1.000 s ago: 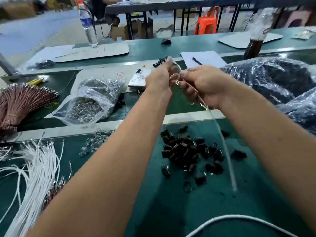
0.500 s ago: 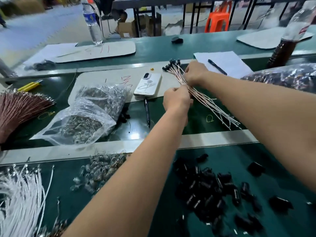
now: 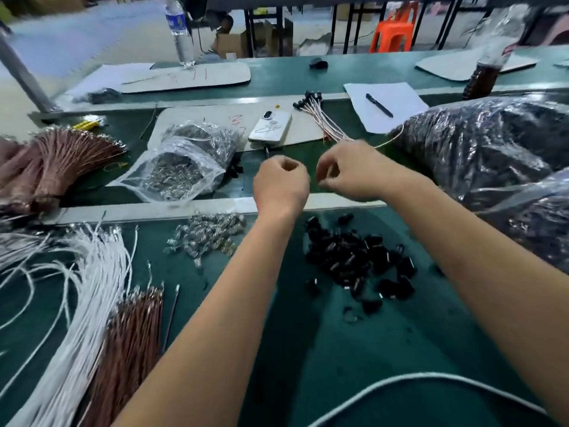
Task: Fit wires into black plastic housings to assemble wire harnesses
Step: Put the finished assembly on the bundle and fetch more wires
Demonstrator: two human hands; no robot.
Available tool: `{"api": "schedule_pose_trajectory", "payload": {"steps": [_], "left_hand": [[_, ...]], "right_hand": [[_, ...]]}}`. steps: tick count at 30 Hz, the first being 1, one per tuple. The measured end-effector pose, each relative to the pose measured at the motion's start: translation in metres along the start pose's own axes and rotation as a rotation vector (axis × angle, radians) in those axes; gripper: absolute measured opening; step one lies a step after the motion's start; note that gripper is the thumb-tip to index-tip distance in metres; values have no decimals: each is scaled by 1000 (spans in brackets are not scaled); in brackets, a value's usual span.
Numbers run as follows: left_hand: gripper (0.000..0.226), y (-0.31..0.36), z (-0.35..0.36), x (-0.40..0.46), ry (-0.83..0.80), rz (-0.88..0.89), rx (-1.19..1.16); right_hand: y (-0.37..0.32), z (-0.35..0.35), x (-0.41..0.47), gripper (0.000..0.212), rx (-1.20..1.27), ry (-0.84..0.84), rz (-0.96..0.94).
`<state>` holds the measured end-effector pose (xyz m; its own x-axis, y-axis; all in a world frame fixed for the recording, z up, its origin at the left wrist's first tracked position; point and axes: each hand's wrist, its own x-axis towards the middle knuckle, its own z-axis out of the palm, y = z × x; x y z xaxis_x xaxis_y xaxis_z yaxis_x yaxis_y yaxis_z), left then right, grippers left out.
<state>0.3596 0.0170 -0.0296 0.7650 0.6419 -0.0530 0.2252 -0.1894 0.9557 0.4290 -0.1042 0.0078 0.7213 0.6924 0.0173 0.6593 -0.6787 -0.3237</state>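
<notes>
A heap of black plastic housings (image 3: 354,257) lies on the green bench in front of me. White wires (image 3: 92,288) and brown wires (image 3: 132,334) fan out at the lower left. A small row of finished harnesses (image 3: 320,115), thin wires with black housings on their far ends, lies beyond my hands. My left hand (image 3: 281,183) hovers above the bench rail with its fingers curled into a fist and nothing visible in it. My right hand (image 3: 348,174) is close beside it, fingers also curled, blurred, with no wire seen in its grasp.
A clear bag of metal terminals (image 3: 181,167) and loose terminals (image 3: 209,235) lie left of my hands. A phone (image 3: 270,126) rests on a board. Big plastic bags (image 3: 492,149) fill the right. A brown wire bundle (image 3: 61,161) sits far left, a white cable (image 3: 400,389) at the front.
My hands laid the wire with its housing onto the far row of harnesses, let go, and drew back toward me. Both now hover empty above the rail.
</notes>
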Motion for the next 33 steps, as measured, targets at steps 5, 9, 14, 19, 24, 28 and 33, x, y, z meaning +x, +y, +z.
{"api": "schedule_pose_trajectory", "payload": {"steps": [5, 9, 14, 19, 24, 28, 33], "left_hand": [[15, -21, -13, -49, 21, 8, 215], [13, -29, -19, -68, 34, -16, 140], [7, -38, -34, -76, 64, -20, 104], [13, -40, -63, -78, -84, -132, -220], [16, -37, -114, -79, -61, -194, -423], [24, -44, -157, -77, 216, -186, -395], [38, -53, -186, -74, 351, -193, -312]], "right_hand": [[-25, 31, -35, 16, -42, -86, -53], [-32, 37, -40, 17, -12, -35, -44], [-39, 35, -43, 6, -36, 6, -95], [-52, 37, -50, 5, 90, 131, -192], [-90, 46, -59, 13, 323, 194, -291], [-119, 55, -68, 19, 180, -127, -414], [-152, 79, -76, 12, -87, -379, -528]]}}
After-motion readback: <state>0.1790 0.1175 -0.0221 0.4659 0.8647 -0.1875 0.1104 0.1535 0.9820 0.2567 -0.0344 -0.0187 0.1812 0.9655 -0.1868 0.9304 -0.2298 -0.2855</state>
